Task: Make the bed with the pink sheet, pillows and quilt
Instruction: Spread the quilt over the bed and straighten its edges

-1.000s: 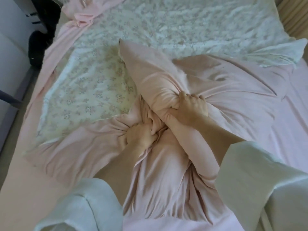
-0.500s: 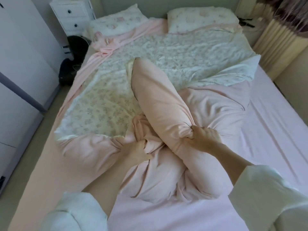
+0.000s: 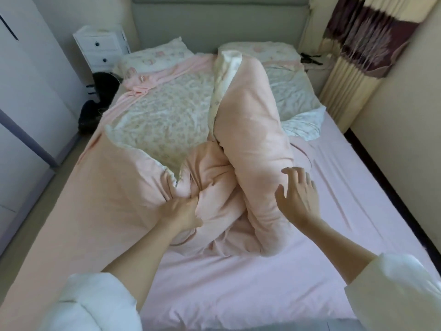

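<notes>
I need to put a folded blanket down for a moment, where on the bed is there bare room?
Bare pink sheet lies along the foot, between the arms, and down the curtain side beside the right hand. The middle is crowded: the quilt is bunched there, gripped by the left hand.

Grey padded headboard [image 3: 219, 22] on far wall, white drawer nightstand [image 3: 101, 47] far-left, white wardrobe [image 3: 28, 96] left, striped curtain [image 3: 358, 60] right, daylight.

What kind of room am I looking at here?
Most likely a home bedroom: a wide bed with a pink fitted sheet and padded grey headboard, two floral pillows at its head, and a small white drawer nightstand beside it.
</notes>
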`<state>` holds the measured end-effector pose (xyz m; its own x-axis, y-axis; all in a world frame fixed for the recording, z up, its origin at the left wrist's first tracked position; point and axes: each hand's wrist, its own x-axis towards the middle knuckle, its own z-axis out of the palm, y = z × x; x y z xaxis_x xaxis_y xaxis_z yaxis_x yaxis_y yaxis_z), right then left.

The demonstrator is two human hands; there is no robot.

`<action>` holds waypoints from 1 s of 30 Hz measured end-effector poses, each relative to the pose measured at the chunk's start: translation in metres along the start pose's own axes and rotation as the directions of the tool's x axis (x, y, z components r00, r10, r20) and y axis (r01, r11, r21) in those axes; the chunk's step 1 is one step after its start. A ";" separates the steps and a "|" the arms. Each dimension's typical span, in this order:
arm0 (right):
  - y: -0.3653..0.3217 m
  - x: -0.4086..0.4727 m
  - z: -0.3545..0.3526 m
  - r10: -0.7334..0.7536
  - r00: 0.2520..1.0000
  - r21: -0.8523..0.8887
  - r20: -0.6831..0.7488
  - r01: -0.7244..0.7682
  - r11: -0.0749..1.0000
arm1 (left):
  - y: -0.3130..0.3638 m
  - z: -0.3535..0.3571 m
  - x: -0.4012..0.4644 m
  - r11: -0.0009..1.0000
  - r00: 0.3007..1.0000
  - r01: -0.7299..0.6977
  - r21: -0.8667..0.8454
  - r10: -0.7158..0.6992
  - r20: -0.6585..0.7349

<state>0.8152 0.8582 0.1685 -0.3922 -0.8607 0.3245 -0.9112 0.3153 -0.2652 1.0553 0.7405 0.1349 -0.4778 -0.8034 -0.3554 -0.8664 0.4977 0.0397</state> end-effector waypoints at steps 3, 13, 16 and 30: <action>-0.035 0.010 -0.016 -0.467 0.858 -0.048 -0.214 0.469 0.882 | 0.007 0.002 -0.014 0.996 0.997 -0.071 0.060 0.068 0.040; -0.030 0.075 0.018 0.212 0.748 -0.595 0.629 0.288 0.750 | -0.017 0.019 -0.036 0.980 0.985 -0.174 0.098 0.175 -0.004; 0.025 0.031 0.030 0.386 0.480 -0.531 0.788 0.211 0.821 | -0.039 0.024 -0.032 0.994 0.992 -0.090 0.062 0.084 0.092; 0.026 -0.045 0.053 0.066 0.513 -0.200 0.856 0.210 0.957 | -0.028 0.044 -0.027 0.992 0.954 -0.056 -0.114 0.087 0.287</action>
<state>0.8159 0.8835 0.0992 -0.1535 -0.7626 -0.6284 -0.9797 0.2006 -0.0041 1.0986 0.7626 0.1021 -0.4894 -0.6292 -0.6039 -0.8491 0.5015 0.1657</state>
